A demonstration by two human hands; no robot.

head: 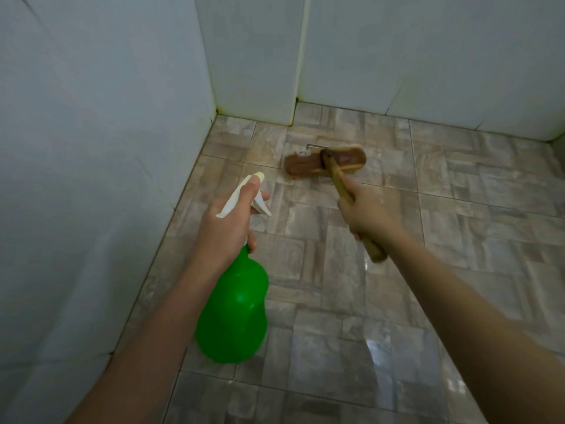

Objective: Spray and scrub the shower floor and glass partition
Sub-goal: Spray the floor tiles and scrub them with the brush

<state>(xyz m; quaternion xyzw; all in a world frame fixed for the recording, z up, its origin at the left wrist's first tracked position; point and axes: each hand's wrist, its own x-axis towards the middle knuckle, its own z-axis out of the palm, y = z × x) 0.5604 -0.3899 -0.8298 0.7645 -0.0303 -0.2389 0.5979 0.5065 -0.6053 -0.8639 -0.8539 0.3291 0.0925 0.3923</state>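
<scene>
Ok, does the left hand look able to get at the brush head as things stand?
Probably not: the left hand is full, gripping the green spray bottle at its neck. The floor between it and the brush head looks free, though.

No readable text, labels or numbers anywhere.

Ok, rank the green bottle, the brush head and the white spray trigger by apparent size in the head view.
1. green bottle, though nearest the camera.
2. brush head.
3. white spray trigger, partly hidden by the left hand.
</scene>
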